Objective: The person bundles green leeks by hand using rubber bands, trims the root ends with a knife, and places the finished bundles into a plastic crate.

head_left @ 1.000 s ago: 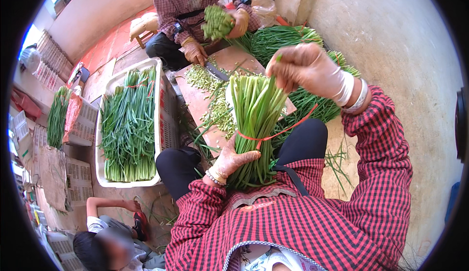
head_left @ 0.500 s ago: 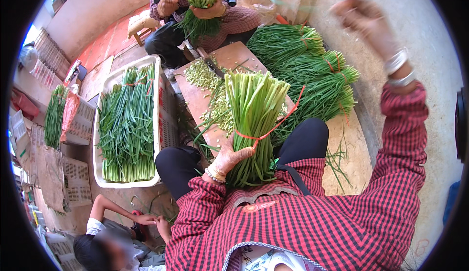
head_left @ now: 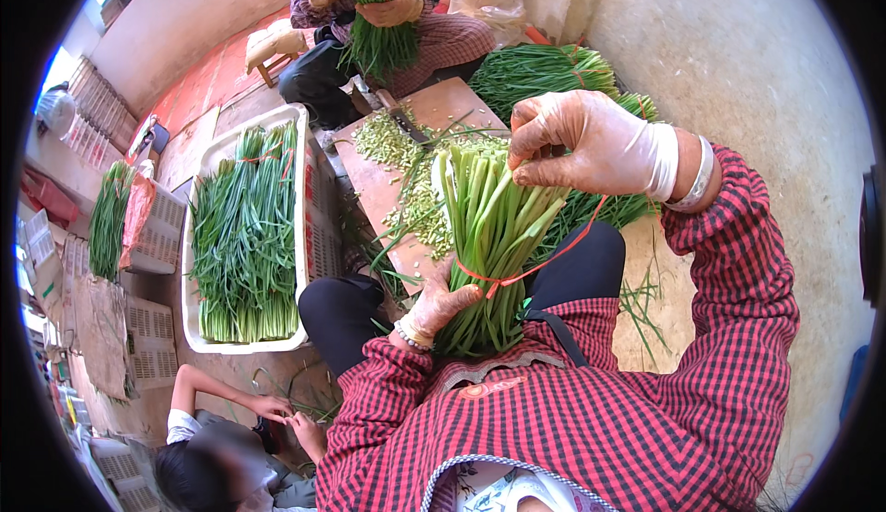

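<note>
Upright between my knees stands a thick bundle of green chives [head_left: 484, 235], pale cut ends up, with a red tie [head_left: 556, 258] around its middle. My left hand [head_left: 438, 307], in a thin glove, is wrapped round the bundle's left side just below the tie. At the top right of the bundle, my gloved right hand [head_left: 591, 148] is closed in a pinch at the end of a chive stalk. The stalk is partly hidden by the fingers. Some stalks lean toward that hand. A silver bracelet [head_left: 699, 175] circles the right wrist.
Behind the bundle is a board [head_left: 466, 104] with chopped stem ends [head_left: 423, 208] and a knife [head_left: 402, 123]. A white crate [head_left: 303, 208] of chives stands left. More tied bundles [head_left: 540, 74] lie right. A co-worker [head_left: 388, 14] holds chives opposite; another person [head_left: 217, 457] sits lower left.
My right hand has come down from the upper right to the bundle's top and pinches there. The bundle's top has tilted slightly. The co-worker's hand has moved onto their chives.
</note>
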`<state>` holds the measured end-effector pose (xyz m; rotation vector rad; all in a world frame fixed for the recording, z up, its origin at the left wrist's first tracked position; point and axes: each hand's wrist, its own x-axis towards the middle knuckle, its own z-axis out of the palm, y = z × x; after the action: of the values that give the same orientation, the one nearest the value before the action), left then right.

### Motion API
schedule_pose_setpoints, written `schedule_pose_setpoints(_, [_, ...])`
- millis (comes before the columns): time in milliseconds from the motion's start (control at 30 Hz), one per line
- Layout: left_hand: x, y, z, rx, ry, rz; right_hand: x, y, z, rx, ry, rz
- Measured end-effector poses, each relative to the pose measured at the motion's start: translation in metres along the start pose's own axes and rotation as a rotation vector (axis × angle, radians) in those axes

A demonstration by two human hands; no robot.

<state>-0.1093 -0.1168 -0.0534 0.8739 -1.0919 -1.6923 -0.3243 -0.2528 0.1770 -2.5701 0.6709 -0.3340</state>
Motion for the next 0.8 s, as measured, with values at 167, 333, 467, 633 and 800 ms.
schedule_pose_setpoints(167, [0.003, -0.009, -0.004, -0.135, -0.032, -0.013, 0.001, 0.003, -0.009, 0.229, -0.144, 0.083])
schedule_pose_setpoints(333, [0.006, -0.006, -0.005, -0.114, -0.039, 0.01, 0.011, -0.003, -0.022, 0.268, -0.29, 0.204])
schedule_pose_setpoints(467, [0.006, -0.002, -0.007, -0.071, -0.02, 0.009, 0.021, -0.026, -0.02, -0.226, -0.324, 0.128])
schedule_pose_setpoints(633, [0.006, 0.008, 0.002, -0.105, -0.048, -0.039, 0.01, -0.027, -0.006, -0.423, -0.292, 0.02])
schedule_pose_setpoints(800, [0.004, 0.009, 0.004, -0.026, -0.099, -0.087, 0.006, -0.05, -0.005, -0.476, -0.451, 0.071])
